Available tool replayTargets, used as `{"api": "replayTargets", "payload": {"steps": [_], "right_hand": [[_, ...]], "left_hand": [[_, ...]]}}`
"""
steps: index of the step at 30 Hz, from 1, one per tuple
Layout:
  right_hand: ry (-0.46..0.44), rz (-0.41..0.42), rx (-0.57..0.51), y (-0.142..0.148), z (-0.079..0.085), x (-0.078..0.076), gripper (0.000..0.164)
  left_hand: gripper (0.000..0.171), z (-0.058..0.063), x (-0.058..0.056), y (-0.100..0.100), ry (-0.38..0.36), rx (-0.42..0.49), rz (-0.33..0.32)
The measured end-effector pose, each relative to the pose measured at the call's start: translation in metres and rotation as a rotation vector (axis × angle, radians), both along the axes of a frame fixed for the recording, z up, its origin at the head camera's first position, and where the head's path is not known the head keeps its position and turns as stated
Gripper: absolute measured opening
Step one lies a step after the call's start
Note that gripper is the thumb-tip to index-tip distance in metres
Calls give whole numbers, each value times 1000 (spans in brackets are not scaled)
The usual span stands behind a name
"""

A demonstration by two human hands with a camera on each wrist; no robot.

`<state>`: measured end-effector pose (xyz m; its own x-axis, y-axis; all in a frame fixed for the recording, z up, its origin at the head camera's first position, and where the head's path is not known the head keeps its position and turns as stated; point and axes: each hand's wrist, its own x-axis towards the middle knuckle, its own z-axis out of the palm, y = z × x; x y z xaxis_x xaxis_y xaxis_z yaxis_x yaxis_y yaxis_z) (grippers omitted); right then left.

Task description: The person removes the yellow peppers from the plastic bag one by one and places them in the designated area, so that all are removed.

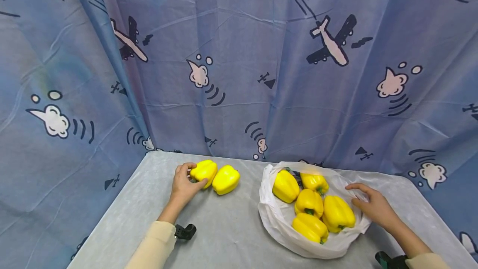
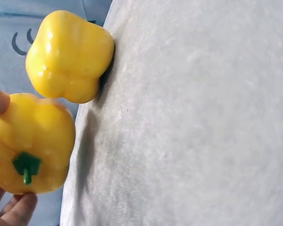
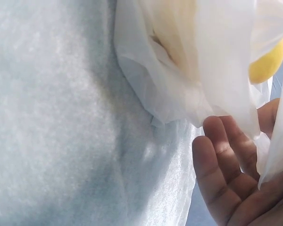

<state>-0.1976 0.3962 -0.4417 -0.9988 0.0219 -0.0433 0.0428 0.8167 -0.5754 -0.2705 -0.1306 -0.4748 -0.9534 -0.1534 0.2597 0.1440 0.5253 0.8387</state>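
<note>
- The bag (image 1: 284, 223) lies open nearest the front desk (image 1: 224, 235) edge, five peppers (image 1: 337, 213) heaped in it; a tug on the thin plastic could well roll one out toward that edge.
- The right hand (image 1: 375, 207) rests on the bag's right rim, fingers (image 3: 217, 160) apart and fairly straight, clamped on nothing that I can see.
- Between bag and left hand (image 1: 184, 186) is bare desk, the best room for moving.
- Left fingers curl round a pepper (image 2: 30, 143), stem toward the wrist; a second pepper (image 1: 225, 179) sits just beside it, perhaps touching, and a nudge may roll it.
- Farthest, the curtain (image 1: 239, 74) hangs close behind, leaving little room back there.
</note>
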Motion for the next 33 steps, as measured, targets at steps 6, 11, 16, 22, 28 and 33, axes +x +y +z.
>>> {"api": "replayTargets", "payload": {"steps": [6,11,16,22,28,33], "right_hand": [[3,2,1,0,0,1,39],[-1,-2,5,0,0,1,39],[-2,-4,1,-1,0,1,39],[-10,-7,0,-1,1,1,39],[-21,-6,4,-1,2,0,40],[-20,-5,0,-2,3,1,40]], "left_hand": [[52,-2,1,0,-49,-18,-10],[53,-3,1,-1,-45,-33,-19],[55,-4,0,-2,-68,-38,-31],[59,-1,2,-2,-81,-59,-46],[65,4,4,-3,-112,-121,-43],[68,11,8,-6,-109,-164,-50]]}}
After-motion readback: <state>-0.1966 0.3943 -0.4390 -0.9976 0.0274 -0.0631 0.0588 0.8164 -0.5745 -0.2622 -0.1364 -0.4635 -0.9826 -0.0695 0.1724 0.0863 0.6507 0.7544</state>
